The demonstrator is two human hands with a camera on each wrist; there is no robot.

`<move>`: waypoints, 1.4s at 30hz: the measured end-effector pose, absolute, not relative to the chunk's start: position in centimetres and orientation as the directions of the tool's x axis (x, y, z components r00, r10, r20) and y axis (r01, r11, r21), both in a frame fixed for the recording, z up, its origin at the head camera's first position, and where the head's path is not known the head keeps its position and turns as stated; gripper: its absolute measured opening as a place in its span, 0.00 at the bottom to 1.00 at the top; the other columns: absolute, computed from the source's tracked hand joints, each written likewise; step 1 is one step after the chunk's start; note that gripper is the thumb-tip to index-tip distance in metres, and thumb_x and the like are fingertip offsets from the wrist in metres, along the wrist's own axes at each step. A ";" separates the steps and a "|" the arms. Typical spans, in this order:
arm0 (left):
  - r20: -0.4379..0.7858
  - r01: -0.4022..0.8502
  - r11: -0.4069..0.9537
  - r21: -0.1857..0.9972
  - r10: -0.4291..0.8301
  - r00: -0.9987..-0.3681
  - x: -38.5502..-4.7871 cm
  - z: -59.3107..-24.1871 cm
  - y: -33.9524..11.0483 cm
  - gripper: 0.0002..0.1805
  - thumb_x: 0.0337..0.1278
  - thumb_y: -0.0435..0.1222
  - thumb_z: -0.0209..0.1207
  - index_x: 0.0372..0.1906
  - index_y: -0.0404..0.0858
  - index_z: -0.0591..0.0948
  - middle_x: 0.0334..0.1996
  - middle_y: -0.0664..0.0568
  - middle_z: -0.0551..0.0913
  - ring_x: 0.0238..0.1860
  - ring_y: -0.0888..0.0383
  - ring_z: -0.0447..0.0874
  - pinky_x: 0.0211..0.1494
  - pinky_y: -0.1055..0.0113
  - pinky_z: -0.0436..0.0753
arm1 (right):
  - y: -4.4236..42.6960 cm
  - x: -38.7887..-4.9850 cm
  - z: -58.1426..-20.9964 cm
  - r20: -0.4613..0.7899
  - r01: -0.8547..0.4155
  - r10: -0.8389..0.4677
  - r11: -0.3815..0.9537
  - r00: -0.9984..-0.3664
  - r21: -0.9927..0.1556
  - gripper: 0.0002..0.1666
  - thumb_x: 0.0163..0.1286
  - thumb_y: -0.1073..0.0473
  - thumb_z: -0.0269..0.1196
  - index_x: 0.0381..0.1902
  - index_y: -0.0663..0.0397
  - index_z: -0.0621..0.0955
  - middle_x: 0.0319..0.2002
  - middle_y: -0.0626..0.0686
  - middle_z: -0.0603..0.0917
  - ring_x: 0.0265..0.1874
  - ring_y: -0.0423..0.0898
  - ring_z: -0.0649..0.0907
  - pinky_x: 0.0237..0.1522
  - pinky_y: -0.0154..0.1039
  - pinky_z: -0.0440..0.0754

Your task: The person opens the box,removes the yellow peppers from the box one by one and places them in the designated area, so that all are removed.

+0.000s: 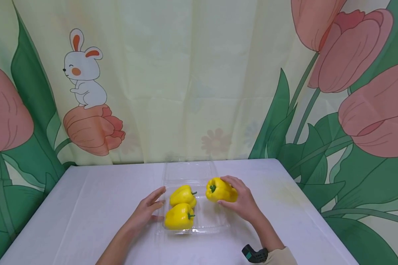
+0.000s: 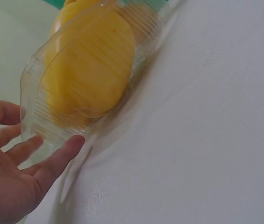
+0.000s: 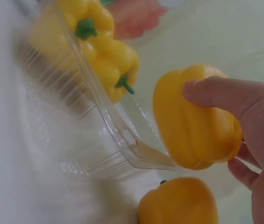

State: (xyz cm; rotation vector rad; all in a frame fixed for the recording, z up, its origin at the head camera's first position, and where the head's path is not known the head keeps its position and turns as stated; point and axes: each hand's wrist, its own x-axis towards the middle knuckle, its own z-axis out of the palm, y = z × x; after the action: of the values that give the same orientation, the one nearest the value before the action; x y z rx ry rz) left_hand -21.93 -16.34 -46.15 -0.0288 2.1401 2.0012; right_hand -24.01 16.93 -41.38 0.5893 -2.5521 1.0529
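A clear plastic container (image 1: 210, 217) lies on the table with its lid folded back. Two yellow peppers (image 1: 182, 195) (image 1: 179, 217) rest in its left half, green stems pointing right. My right hand (image 1: 240, 198) grips another yellow pepper (image 1: 219, 189) above the container's right side; the right wrist view shows the thumb (image 3: 206, 91) across this pepper (image 3: 188, 121). My left hand (image 1: 146, 209) is at the container's left wall, fingers spread; in the left wrist view its fingertips (image 2: 75, 142) touch or nearly touch the clear plastic (image 2: 33, 107).
One more yellow pepper (image 3: 178, 203) appears below the held one in the right wrist view, outside the container; the head view does not show it distinctly. The transparent lid (image 1: 189, 172) extends toward the table's back edge. Behind stands a printed curtain (image 1: 185, 92).
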 end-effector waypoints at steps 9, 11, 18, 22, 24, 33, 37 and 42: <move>-0.166 -0.155 0.083 0.984 0.139 -0.976 -21.9 -46.3 -16.4 0.30 0.69 0.34 0.49 0.73 0.49 0.61 0.76 0.49 0.58 0.72 0.38 0.60 0.47 0.55 0.86 | 17.2 -23.9 -41.4 0.439 -0.477 -0.237 0.650 -0.867 -0.592 0.41 0.47 0.56 0.78 0.61 0.40 0.75 0.62 0.50 0.76 0.62 0.53 0.75 0.60 0.56 0.77; -0.167 -0.158 0.080 0.984 0.136 -0.976 -21.9 -46.3 -16.4 0.30 0.69 0.34 0.48 0.73 0.49 0.61 0.76 0.49 0.57 0.72 0.38 0.60 0.47 0.55 0.86 | 17.3 -23.8 -41.4 0.435 -0.473 -0.235 0.652 -0.869 -0.593 0.41 0.47 0.56 0.78 0.61 0.40 0.75 0.62 0.50 0.76 0.62 0.53 0.75 0.60 0.57 0.77; -0.174 -0.166 0.066 0.984 0.129 -0.976 -22.0 -46.5 -16.3 0.30 0.68 0.34 0.49 0.73 0.50 0.62 0.76 0.51 0.57 0.72 0.40 0.61 0.48 0.56 0.86 | 17.6 -23.6 -41.5 0.414 -0.454 -0.231 0.662 -0.880 -0.597 0.40 0.49 0.55 0.77 0.61 0.40 0.75 0.62 0.50 0.76 0.62 0.53 0.74 0.60 0.56 0.77; -0.175 -0.167 0.069 0.983 0.122 -0.977 -22.1 -46.5 -16.2 0.30 0.68 0.34 0.48 0.73 0.50 0.62 0.76 0.51 0.58 0.72 0.40 0.61 0.48 0.56 0.86 | 17.8 -23.6 -41.4 0.410 -0.449 -0.227 0.663 -0.883 -0.600 0.40 0.49 0.55 0.77 0.61 0.40 0.75 0.62 0.50 0.76 0.62 0.53 0.74 0.60 0.56 0.77; -0.174 -0.167 0.070 0.984 0.122 -0.977 -22.0 -46.5 -16.2 0.30 0.68 0.34 0.48 0.73 0.50 0.62 0.76 0.51 0.58 0.72 0.39 0.61 0.47 0.56 0.86 | 17.9 -23.5 -41.3 0.411 -0.448 -0.225 0.663 -0.883 -0.600 0.40 0.49 0.56 0.77 0.61 0.40 0.75 0.62 0.50 0.76 0.62 0.53 0.74 0.60 0.56 0.77; -0.165 -0.159 0.052 0.986 0.129 -0.978 -22.0 -46.5 -16.2 0.29 0.68 0.33 0.48 0.73 0.50 0.62 0.76 0.51 0.58 0.72 0.39 0.61 0.46 0.56 0.86 | 18.4 -23.3 -41.2 0.406 -0.440 -0.221 0.671 -0.887 -0.596 0.40 0.49 0.56 0.77 0.61 0.41 0.75 0.62 0.52 0.75 0.62 0.54 0.74 0.59 0.57 0.77; -0.156 -0.149 0.056 0.987 0.144 -0.977 -21.9 -46.4 -16.2 0.30 0.68 0.33 0.48 0.73 0.49 0.61 0.76 0.50 0.57 0.72 0.38 0.60 0.46 0.56 0.86 | 18.6 -23.2 -41.2 0.408 -0.442 -0.221 0.673 -0.886 -0.594 0.40 0.49 0.55 0.77 0.61 0.41 0.75 0.62 0.51 0.75 0.62 0.54 0.74 0.59 0.57 0.78; -0.162 -0.155 0.058 0.986 0.148 -0.976 -22.0 -46.4 -16.2 0.30 0.69 0.34 0.48 0.74 0.50 0.61 0.76 0.51 0.56 0.72 0.39 0.60 0.48 0.56 0.86 | 18.8 -23.0 -41.3 0.411 -0.438 -0.216 0.684 -0.886 -0.584 0.40 0.48 0.55 0.77 0.61 0.41 0.75 0.62 0.51 0.76 0.62 0.54 0.74 0.58 0.55 0.79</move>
State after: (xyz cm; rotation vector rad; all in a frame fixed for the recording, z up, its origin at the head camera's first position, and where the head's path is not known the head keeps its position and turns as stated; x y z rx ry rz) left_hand -21.95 -16.24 -46.41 -0.0069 2.1119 2.0168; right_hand -23.02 18.76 -41.29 0.5173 -2.5882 1.0134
